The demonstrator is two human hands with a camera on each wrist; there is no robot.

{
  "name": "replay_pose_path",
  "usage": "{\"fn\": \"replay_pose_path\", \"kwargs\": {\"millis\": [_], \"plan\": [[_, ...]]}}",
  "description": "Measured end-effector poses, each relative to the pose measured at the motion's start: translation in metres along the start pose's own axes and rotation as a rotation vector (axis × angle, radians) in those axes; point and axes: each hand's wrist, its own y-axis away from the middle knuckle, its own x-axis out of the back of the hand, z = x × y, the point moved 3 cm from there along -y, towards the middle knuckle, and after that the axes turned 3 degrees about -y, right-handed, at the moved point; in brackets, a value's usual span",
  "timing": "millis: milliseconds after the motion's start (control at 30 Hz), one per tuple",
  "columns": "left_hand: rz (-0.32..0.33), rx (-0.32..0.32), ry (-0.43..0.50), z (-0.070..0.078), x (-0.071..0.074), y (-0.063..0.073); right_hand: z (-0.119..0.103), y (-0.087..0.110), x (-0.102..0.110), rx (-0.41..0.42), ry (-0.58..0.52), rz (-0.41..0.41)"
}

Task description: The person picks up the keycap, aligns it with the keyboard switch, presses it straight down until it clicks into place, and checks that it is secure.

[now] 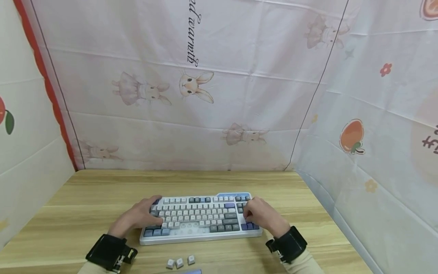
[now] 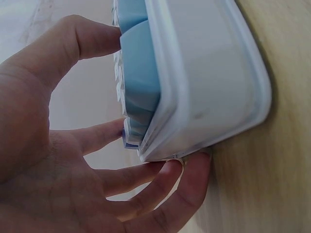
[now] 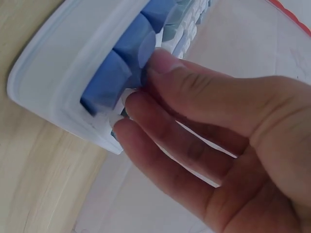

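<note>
Mechanical keyboard (image 1: pixel 202 217) lies flat on the wooden table (image 1: pixel 85 198), near its front edge. Three loose keycaps (image 1: pixel 180 262) are set just in front of it; bare switches are seen in the bottom row, so the keycap work is judged partly done. Left hand (image 1: pixel 143 216) is curled round the keyboard's left end. Right hand (image 1: pixel 261 216) rests at the right end, fingers (image 3: pixel 160 102) bent onto blue keys; a pinch cannot be told.

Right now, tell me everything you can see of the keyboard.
The keyboard lies flat on the wooden table, long side toward the person. White plastic-looking case, keycaps mostly white with grey and blue groups; part of the bottom row shows bare. The left hand grips its left end, the right hand its right. Three loose keycaps lie in front.
</note>
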Motion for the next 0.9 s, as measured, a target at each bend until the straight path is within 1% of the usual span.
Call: {"fn": "replay_pose_path", "kwargs": {"millis": [233, 367, 433, 567, 700, 900], "plan": [[0.006, -0.005, -0.002, 0.001, 0.001, 0.001, 0.003, 0.004, 0.01, -0.037, -0.064, 0.069], [0.011, -0.015, -0.009, 0.002, 0.001, 0.001, 0.009, 0.003, 0.01, -0.021, -0.062, 0.108], [0.013, -0.016, -0.01, 0.002, 0.002, 0.001, 0.014, 0.002, 0.009, -0.023, -0.05, 0.108], [0.012, -0.014, -0.018, 0.002, 0.002, 0.0, 0.022, -0.001, 0.007, -0.066, -0.061, 0.069], [0.008, -0.004, -0.021, 0.002, 0.002, 0.001, 0.03, -0.004, 0.005, -0.141, -0.081, 0.011], [0.014, 0.0, -0.02, 0.002, 0.001, 0.0, 0.037, -0.014, 0.007, -0.217, -0.121, -0.047]]}}
